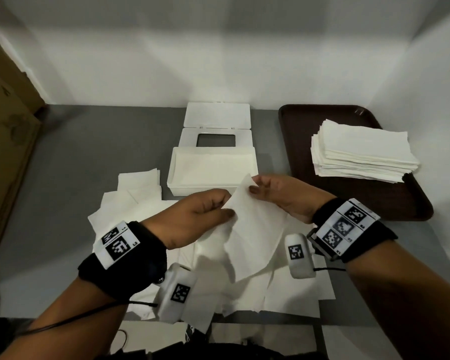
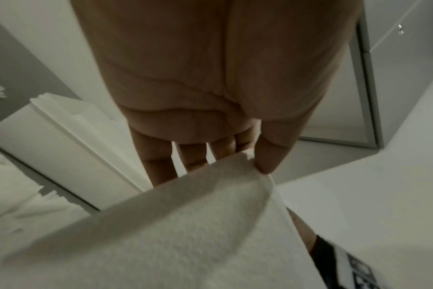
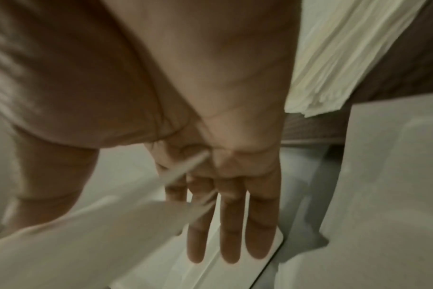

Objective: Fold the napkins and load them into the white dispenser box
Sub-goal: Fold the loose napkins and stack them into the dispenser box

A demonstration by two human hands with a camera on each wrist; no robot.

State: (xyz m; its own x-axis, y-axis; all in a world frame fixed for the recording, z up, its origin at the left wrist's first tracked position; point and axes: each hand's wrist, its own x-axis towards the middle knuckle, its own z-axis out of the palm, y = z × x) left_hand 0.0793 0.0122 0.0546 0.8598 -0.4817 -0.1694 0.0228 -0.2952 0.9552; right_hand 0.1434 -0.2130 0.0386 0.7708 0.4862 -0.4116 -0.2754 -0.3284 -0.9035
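Note:
I hold one white napkin [image 1: 252,229] in the air between both hands, just in front of the open white dispenser box [image 1: 176,162]. My left hand [image 1: 205,211] pinches its left edge between thumb and fingers; the left wrist view shows the thumb on the napkin [image 2: 185,224]. My right hand [image 1: 273,193] pinches the top corner, and the right wrist view shows the paper [image 3: 111,234] caught between thumb and forefinger with the other fingers [image 3: 233,234] straight. Folded napkins lie inside the box. Its lid [image 1: 216,137], with a window, lies flat behind it.
Several loose unfolded napkins [image 1: 283,289] cover the grey table under my hands, with a few more [image 1: 138,183] left of the box. A brown tray [image 1: 405,203] at the right holds a tall napkin stack [image 1: 361,149]. A cardboard box [image 1: 5,141] stands at the left.

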